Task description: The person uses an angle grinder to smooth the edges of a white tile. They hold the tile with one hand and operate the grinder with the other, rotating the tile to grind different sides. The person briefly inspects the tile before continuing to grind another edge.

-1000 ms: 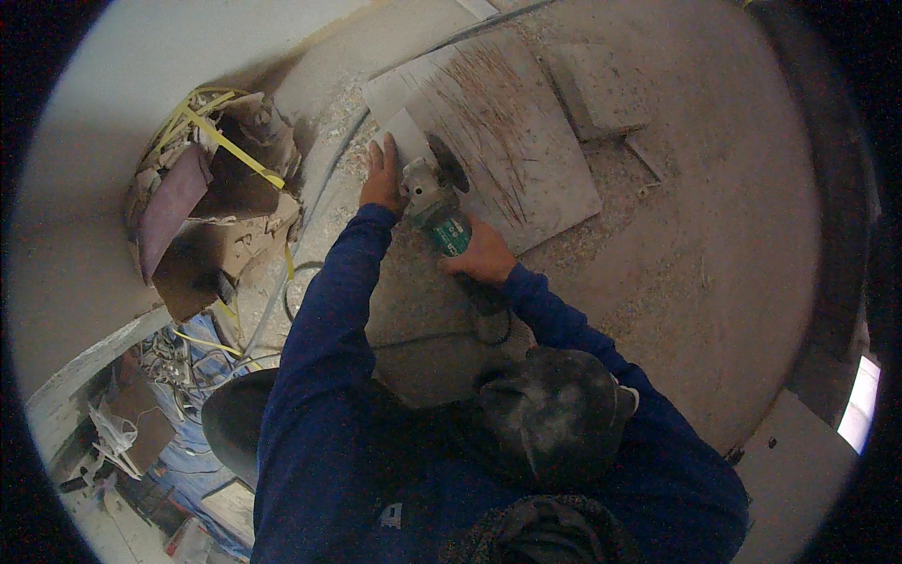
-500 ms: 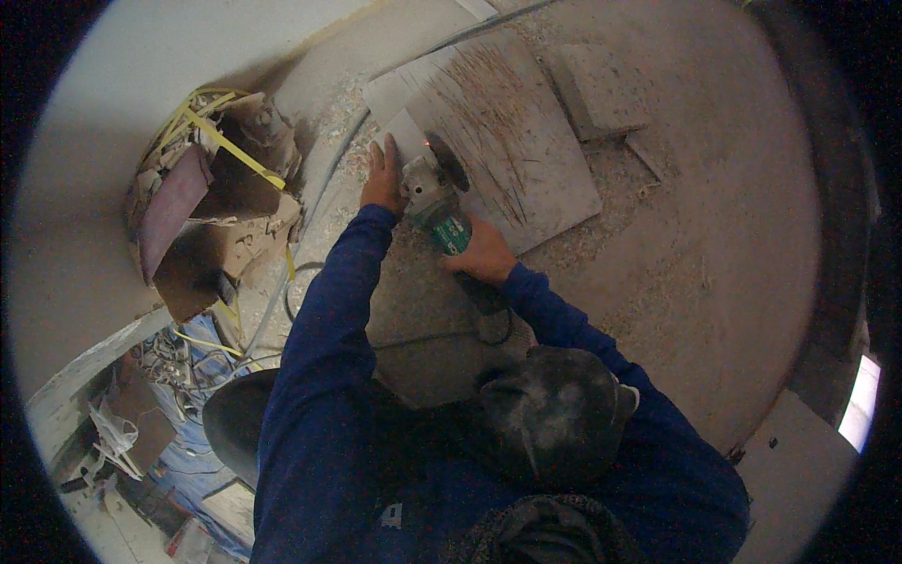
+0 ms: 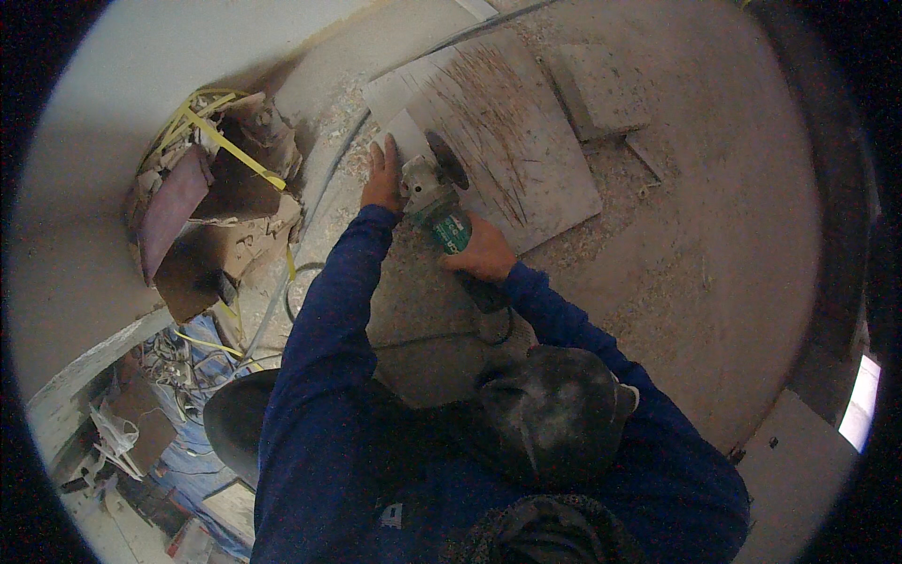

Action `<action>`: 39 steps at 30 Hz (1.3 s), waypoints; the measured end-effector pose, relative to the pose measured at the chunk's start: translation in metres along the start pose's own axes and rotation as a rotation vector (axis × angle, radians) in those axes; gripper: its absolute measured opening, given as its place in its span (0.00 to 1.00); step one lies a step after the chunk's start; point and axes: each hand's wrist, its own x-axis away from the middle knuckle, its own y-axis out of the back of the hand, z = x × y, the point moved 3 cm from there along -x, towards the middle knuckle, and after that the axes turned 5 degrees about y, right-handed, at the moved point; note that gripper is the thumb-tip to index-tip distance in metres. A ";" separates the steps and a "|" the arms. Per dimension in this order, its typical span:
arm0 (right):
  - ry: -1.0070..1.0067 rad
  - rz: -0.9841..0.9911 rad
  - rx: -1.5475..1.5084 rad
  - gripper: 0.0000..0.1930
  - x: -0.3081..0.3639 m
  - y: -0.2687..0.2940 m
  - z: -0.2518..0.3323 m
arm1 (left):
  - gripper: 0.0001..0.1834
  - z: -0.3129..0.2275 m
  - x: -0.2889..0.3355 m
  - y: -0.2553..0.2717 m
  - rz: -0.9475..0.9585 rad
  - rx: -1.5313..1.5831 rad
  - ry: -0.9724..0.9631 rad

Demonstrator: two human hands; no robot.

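Observation:
My right hand [image 3: 486, 252] is wrapped round the green body of an angle grinder [image 3: 434, 199], whose dark round disc [image 3: 446, 160] points away from me. The disc stands at the right edge of a small pale tile piece [image 3: 405, 134]. On the left side of that piece lies my left hand [image 3: 380, 180], fingers stretched out and close to the grinder's metal head. Under the tile piece is a large grey slab [image 3: 564, 193], its surface marked with many brown scored lines. How deep the disc sits in the piece cannot be made out.
A torn cardboard box [image 3: 254, 242] with scraps and yellow strapping leans at the wall on the left. A grey block [image 3: 601, 89] lies beyond the slab. Dark cable [image 3: 423, 338] runs over the floor near my legs. Dust and chips [image 3: 578, 258] surround the slab.
A small orange glow at the disc's edge has gone. Both hands and the grinder stay almost where they were.

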 end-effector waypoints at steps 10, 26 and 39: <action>0.012 0.002 -0.029 0.42 0.000 0.003 0.004 | 0.51 -0.005 0.004 0.005 0.003 -0.002 0.002; 0.001 -0.013 0.018 0.39 -0.004 -0.002 -0.005 | 0.53 -0.001 0.001 0.001 0.005 -0.007 0.007; 0.054 -0.045 -0.004 0.39 -0.007 -0.005 -0.009 | 0.52 0.004 -0.002 -0.004 -0.043 0.013 -0.025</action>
